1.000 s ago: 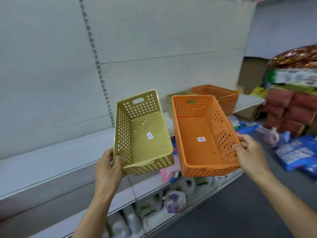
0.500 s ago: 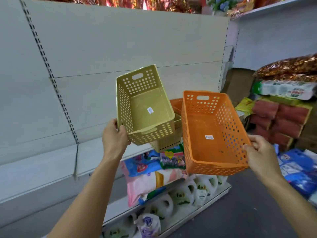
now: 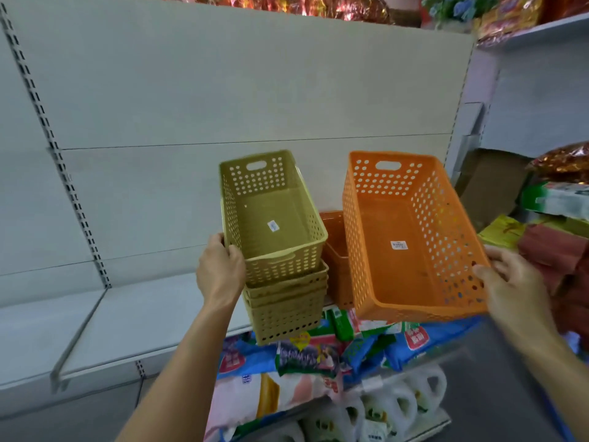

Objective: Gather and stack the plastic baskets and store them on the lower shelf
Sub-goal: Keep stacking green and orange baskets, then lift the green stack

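My left hand [image 3: 220, 272] grips the near left corner of a yellow perforated basket [image 3: 271, 215], held just over a stack of yellow baskets [image 3: 287, 307] standing on the grey shelf [image 3: 127, 317]. Its bottom seems to sit partly in the stack's top basket. My right hand [image 3: 506, 282] holds an orange perforated basket [image 3: 408, 231] by its near right corner, tilted toward me in the air. Between the two, another orange basket [image 3: 334, 250] rests on the shelf, mostly hidden.
Bags of goods [image 3: 318, 355] lie heaped on the lower shelf under the baskets, with white jugs [image 3: 398, 406] below them. Stacked red packs and boxes [image 3: 561, 250] stand at the right. Shiny packets [image 3: 318, 4] line the top shelf. The aisle floor [image 3: 484, 393] is dark grey.
Both hands moved toward the shelf stacks. The yellow basket came down onto the yellow stack, and the orange basket went right and a little forward. The view shifted right along the shelf.
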Action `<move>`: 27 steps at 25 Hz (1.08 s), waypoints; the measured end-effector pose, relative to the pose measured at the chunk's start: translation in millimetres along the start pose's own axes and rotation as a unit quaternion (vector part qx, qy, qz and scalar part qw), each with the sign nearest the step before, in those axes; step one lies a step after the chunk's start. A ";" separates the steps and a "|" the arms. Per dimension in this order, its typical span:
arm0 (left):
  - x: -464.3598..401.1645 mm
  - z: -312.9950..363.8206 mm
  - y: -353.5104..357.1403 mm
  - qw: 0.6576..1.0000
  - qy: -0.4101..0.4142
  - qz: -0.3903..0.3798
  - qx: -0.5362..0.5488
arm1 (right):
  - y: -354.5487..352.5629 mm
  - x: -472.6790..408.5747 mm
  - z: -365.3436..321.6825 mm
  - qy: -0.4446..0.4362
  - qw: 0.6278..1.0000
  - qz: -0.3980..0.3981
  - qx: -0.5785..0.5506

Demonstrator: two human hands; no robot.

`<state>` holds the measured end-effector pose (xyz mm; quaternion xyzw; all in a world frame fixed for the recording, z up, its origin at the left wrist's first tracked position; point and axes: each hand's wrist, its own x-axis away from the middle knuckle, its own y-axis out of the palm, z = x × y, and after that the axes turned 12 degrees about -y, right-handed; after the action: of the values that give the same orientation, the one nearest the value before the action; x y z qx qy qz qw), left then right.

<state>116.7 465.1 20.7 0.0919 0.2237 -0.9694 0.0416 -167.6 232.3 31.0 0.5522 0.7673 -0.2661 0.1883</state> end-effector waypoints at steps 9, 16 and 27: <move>8.5 -13.7 40.0 0.979 -0.005 -0.018 -0.201 | 56.4 -94.9 38.8 -0.032 0.998 0.015 -0.057; 57.8 -9.6 79.0 0.927 0.226 -0.022 -0.298 | 111.7 -133.5 78.2 -0.036 0.999 -0.022 -0.002; 61.8 -5.4 92.3 0.953 0.199 0.041 -0.224 | 130.1 -167.4 123.7 -0.099 0.931 -0.332 0.117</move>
<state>68.2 382.3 -35.5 0.2806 0.4348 -0.8539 0.0552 8.5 63.3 5.1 0.2547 0.8477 -0.4549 0.0983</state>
